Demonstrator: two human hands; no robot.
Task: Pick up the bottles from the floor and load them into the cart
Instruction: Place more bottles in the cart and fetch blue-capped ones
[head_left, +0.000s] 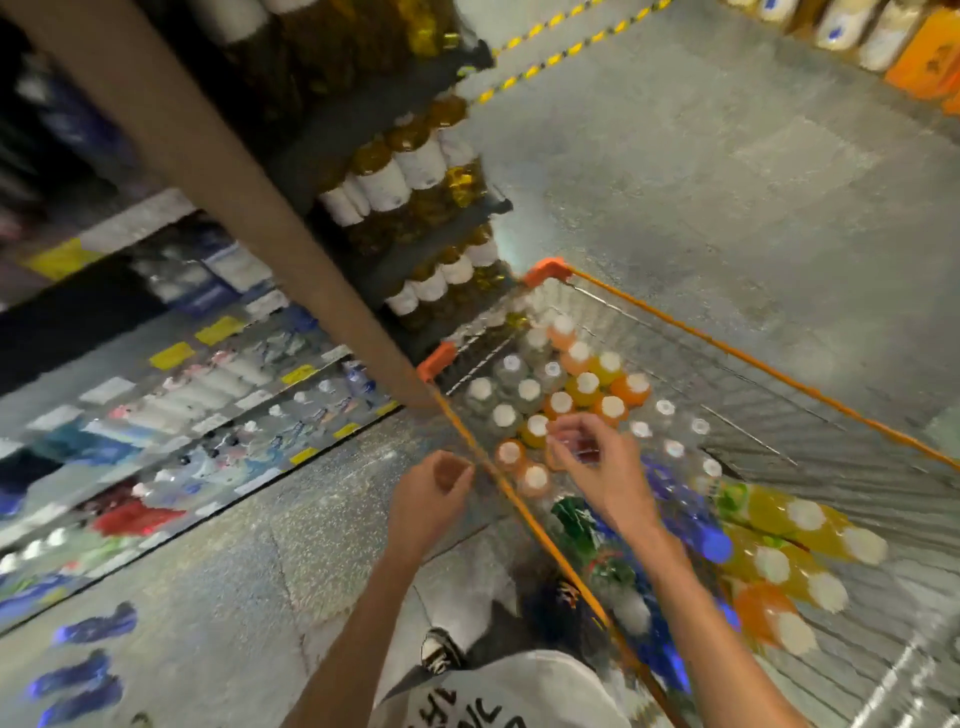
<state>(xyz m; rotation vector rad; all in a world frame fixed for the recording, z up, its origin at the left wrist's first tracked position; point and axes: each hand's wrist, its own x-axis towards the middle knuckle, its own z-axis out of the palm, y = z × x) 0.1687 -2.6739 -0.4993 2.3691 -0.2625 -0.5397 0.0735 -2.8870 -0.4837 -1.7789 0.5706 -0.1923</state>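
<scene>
The wire cart (727, 347) with an orange rim stands to my right. It holds several upright bottles (560, 401) with white caps, orange, yellow and clear, and yellow bottles lying on their sides (789, 525) nearer to me. My right hand (597, 460) hovers over the upright bottles inside the cart, fingers loosely bent, with nothing visible in it. My left hand (434, 493) hangs just outside the cart's left rim, loosely curled and empty. Blue-labelled bottles (93, 626) lie on the floor at the lower left, blurred.
Store shelves (218, 364) full of bottled goods run along the left. A brown column (218, 171) and racks of amber oil bottles (410, 171) stand beyond the cart. Grey concrete floor (727, 156) stretches to the right. My leg and shoe (441, 649) are beside the cart.
</scene>
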